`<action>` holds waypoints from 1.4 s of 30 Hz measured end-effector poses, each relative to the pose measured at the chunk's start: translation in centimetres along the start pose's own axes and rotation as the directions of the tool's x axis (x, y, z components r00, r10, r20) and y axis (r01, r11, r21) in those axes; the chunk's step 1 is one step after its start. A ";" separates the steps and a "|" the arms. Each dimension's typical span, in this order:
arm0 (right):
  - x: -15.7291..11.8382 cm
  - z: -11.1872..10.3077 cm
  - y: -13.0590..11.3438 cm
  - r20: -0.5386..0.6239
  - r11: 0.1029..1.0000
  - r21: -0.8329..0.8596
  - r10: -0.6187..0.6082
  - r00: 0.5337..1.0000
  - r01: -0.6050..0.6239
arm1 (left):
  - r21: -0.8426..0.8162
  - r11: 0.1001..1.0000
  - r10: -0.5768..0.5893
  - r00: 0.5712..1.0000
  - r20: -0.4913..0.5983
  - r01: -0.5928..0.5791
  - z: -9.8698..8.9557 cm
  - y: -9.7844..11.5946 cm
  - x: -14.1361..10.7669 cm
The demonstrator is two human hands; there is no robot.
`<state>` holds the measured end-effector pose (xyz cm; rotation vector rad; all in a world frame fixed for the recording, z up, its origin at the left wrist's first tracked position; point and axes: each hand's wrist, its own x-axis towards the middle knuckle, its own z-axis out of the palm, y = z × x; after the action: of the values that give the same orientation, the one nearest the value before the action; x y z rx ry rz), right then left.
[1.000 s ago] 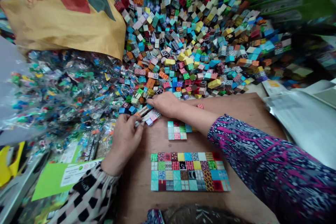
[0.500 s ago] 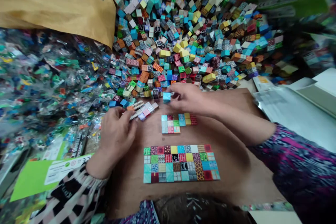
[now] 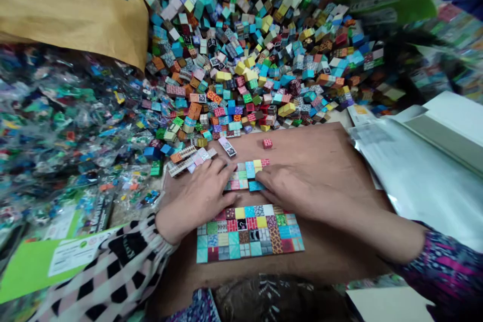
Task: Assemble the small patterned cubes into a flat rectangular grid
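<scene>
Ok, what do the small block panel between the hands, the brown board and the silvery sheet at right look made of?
Small block panel: probably hard plastic, smooth, judging by its straight edges and printed-looking faces. Brown board: perhaps wood or fibreboard, mostly matte; its flat brown face leaves that open. Silvery sheet: likely thin plastic film, glossy, given its bright highlights.

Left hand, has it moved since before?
Yes, the left hand has moved right against the large block rectangle, to the left end of the smaller block group.
</scene>
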<state>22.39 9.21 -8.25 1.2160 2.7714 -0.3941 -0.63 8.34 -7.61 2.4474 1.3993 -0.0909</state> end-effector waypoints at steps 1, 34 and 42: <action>0.1 0.4 0.0 -0.014 1.000 -0.019 -0.009 1.000 0.009 | 0.004 1.000 -0.007 1.000 0.005 0.007 0.0 0.2 0.2; -0.7 -3.0 6.0 -0.091 0.875 0.475 0.157 0.983 -0.095 | 0.049 0.998 -0.025 0.999 -0.030 0.026 1.0 0.7 1.7; -4.1 -1.1 4.6 -0.097 0.960 0.138 0.259 0.961 -0.245 | 0.061 0.998 -0.009 0.998 -0.056 0.012 1.5 0.4 2.2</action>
<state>28.63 9.57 -7.37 1.6469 2.6668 -0.4939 0.98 9.49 -9.42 2.5106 1.4536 -0.0694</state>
